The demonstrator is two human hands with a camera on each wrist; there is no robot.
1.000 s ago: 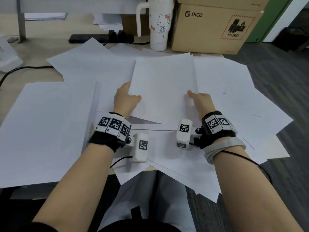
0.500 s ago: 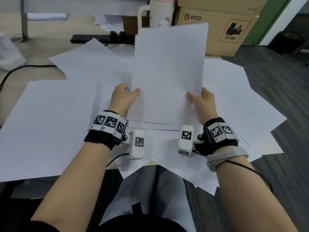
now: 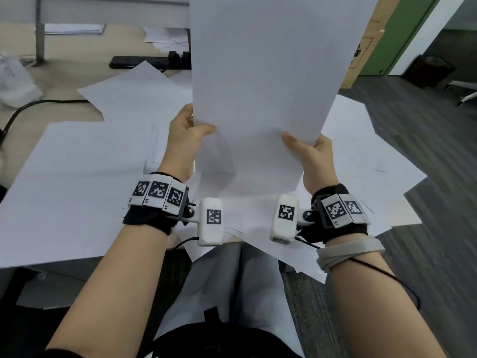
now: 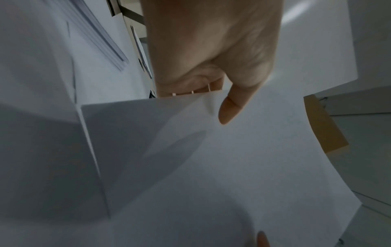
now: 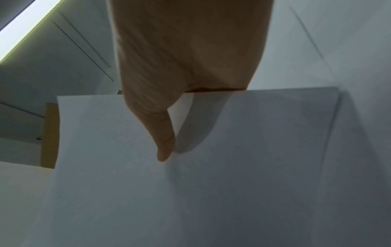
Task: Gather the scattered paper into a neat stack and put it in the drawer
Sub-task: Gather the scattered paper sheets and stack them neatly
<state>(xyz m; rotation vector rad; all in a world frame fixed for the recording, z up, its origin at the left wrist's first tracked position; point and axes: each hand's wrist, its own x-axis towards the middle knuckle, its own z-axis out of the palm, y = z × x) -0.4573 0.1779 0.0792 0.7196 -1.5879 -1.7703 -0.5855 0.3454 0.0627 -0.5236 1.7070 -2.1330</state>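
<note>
A white sheet of paper (image 3: 265, 81) stands almost upright in front of me, held by both side edges near its bottom. My left hand (image 3: 185, 135) pinches its left edge, thumb on the front and fingers behind. My right hand (image 3: 309, 153) pinches the right edge the same way. The left wrist view shows the left thumb on the sheet (image 4: 211, 167). In the right wrist view the right thumb lies across the sheet (image 5: 232, 167). Several more white sheets (image 3: 77, 182) lie scattered and overlapping on the wooden desk (image 3: 67, 76). No drawer is in view.
A black power strip (image 3: 144, 62) lies at the back of the desk, with a black cable (image 3: 31, 104) at the left. A cardboard box (image 3: 361, 47) stands behind the raised sheet at the right. Some sheets (image 3: 296, 257) overhang the desk's front edge above my lap.
Both hands lifted the sheet off the pile and tilted it from flat to nearly upright. It now hides the mug and most of the box.
</note>
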